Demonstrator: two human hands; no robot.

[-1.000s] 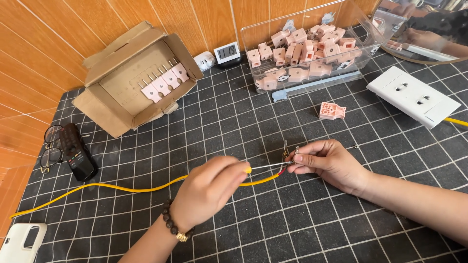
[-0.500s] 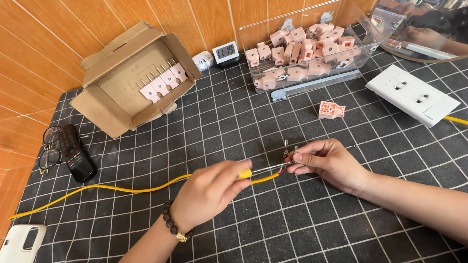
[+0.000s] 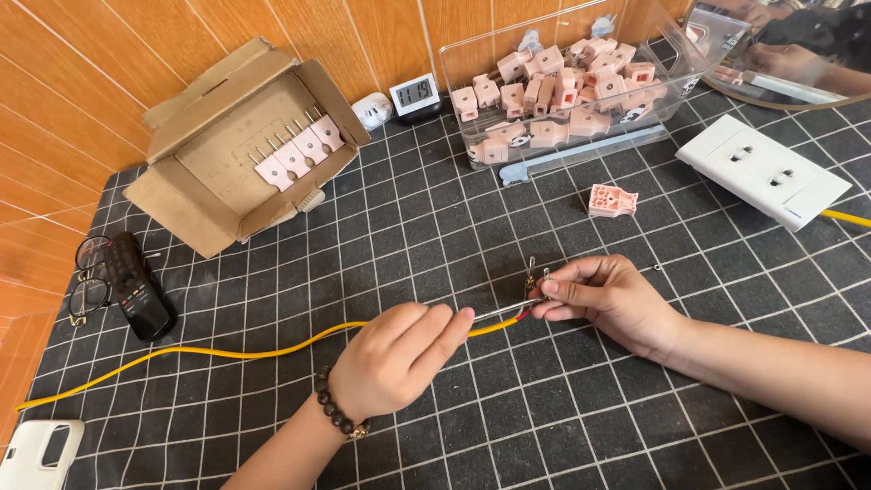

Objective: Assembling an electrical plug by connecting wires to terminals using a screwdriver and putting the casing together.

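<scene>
A long yellow cable [image 3: 227, 351] runs across the black gridded mat [image 3: 454, 227] from the left edge to the middle. My left hand [image 3: 390, 358] pinches the cable near its stripped end, where a red and a white inner wire show. My right hand [image 3: 603, 299] holds that end between thumb and fingers, together with small metal prongs [image 3: 535, 277] that stick up from the fingertips. A loose pink plug shell [image 3: 612, 200] lies a little beyond my right hand.
An open cardboard box [image 3: 245, 145] with pink plug halves stands at the back left. A clear bin [image 3: 567, 82] of pink plug parts, a small digital clock [image 3: 415, 93], a white socket strip [image 3: 762, 171], a black remote [image 3: 136, 286], glasses [image 3: 86, 281] and a white phone [image 3: 41, 454] surround the mat.
My left hand has shifted its grip slightly along the cable toward the stripped end. My right hand stays in place with the prongs.
</scene>
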